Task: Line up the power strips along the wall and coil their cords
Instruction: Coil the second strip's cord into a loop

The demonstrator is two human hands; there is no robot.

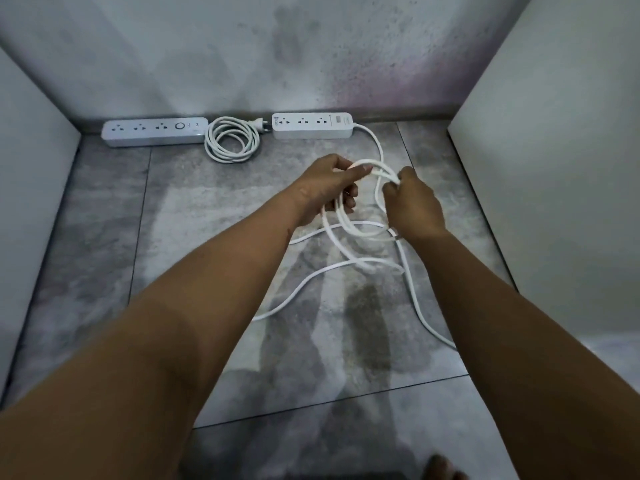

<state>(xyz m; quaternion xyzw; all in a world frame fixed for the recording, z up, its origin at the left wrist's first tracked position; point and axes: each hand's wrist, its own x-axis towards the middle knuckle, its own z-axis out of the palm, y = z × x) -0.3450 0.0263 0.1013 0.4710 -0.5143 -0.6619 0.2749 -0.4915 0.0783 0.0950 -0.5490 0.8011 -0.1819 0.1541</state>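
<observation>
Both bare forearms stretch forward; the left hand [329, 188] and right hand [414, 206], close together, grip the cord [367, 163].
</observation>
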